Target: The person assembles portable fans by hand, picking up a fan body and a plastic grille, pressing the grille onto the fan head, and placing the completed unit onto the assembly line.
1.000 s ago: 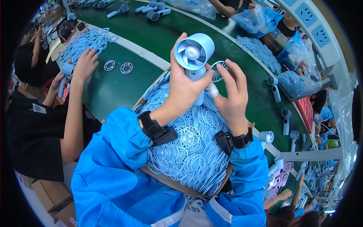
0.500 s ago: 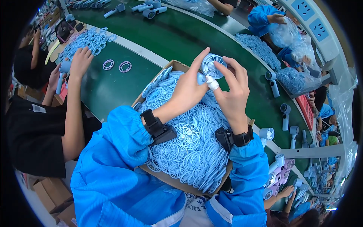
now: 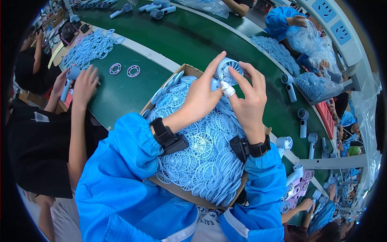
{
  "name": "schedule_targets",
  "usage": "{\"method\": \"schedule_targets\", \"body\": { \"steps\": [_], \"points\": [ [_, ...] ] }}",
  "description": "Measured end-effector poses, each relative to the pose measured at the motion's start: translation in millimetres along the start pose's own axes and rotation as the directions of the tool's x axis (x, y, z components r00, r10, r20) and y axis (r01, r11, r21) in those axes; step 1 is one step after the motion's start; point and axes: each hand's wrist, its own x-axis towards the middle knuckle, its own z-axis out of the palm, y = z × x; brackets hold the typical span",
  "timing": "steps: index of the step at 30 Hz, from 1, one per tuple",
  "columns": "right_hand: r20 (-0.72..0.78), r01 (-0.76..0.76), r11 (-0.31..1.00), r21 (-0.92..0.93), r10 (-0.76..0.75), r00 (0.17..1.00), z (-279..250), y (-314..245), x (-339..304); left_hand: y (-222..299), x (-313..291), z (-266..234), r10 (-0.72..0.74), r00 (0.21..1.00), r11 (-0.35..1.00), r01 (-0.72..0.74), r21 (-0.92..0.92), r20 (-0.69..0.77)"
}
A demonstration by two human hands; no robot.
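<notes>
Between my hands, above the far edge of the box, is a light-blue handheld fan (image 3: 228,69) with its round face turned up. My left hand (image 3: 203,86) wraps round its body and handle from the left. My right hand (image 3: 250,94) grips the rim from the right, fingertips on the round face and the white-wrapped thumb at the lower edge. Whether a separate grille lies under those fingers I cannot tell. Below my wrists a cardboard box (image 3: 193,197) is heaped with light-blue spoked fan grilles (image 3: 189,151).
A green conveyor belt (image 3: 193,38) runs past the box, carrying several blue fans (image 3: 303,121) on the right. Two purple rings (image 3: 133,71) and a pile of blue rings (image 3: 92,47) lie on the left table. A co-worker's hand (image 3: 85,86) works there. Purple fans (image 3: 300,187) sit right.
My hands and the fan have barely shifted. The co-worker on the left has lowered a hand beside their fan. Fans on the right of the belt have slid slightly away.
</notes>
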Motion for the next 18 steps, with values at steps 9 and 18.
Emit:
{"method": "schedule_targets", "body": {
  "steps": [9, 18],
  "points": [
    [-0.009, 0.191, 0.981, -0.025, -0.191, 0.982, 9, 31, 0, -2, 3, 0, 0.022, 0.998, 0.957, -0.004, -0.291, 0.058],
    [0.083, -0.205, 0.786, 0.583, 0.194, 0.978, 29, 32, -10, 4, 3, -1, -0.008, 0.996, 0.943, 0.038, -0.332, 0.09]
  ]
}}
